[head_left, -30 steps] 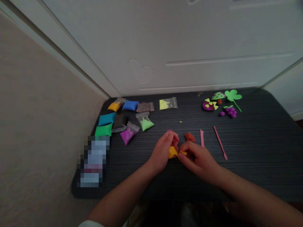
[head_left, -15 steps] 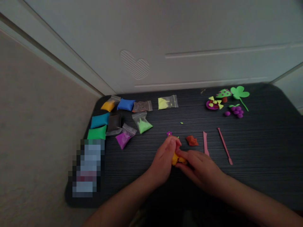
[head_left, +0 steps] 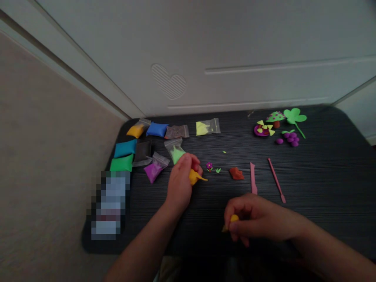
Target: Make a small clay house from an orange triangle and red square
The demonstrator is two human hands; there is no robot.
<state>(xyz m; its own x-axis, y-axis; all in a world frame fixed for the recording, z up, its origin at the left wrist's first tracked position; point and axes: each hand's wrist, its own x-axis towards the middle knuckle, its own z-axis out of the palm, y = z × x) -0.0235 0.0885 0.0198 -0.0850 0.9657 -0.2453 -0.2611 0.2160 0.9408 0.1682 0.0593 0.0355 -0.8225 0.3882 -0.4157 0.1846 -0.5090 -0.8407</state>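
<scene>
My left hand (head_left: 181, 182) is closed around a lump of yellow modelling clay (head_left: 194, 177), from which a thin pulled strand points right. In my right hand (head_left: 252, 217), pinched between thumb and fingers, is a smaller piece of yellow clay (head_left: 234, 218). Between and beyond the hands lie a tiny purple flower (head_left: 209, 165) and a small green grass-like piece (head_left: 218, 170). A crumpled reddish-brown clay piece (head_left: 236, 173) rests farther right. Past my right hand are a pink clay knife (head_left: 253, 178), partly hidden by it, and a thin pink modelling stick (head_left: 276, 180).
Bags of coloured clay, such as the purple one (head_left: 154, 171) and the pale yellow one (head_left: 207, 127), lie at left and back. Finished shapes stand back right: a green clover (head_left: 294, 116), a mushroom (head_left: 276, 116), grapes (head_left: 291, 138) and a purple dish (head_left: 258, 132). A white panel (head_left: 235, 90) rises behind.
My hands have moved apart, and the yellow clay is now in two pieces. The left hand went left with the larger lump; the right came nearer to me with the smaller.
</scene>
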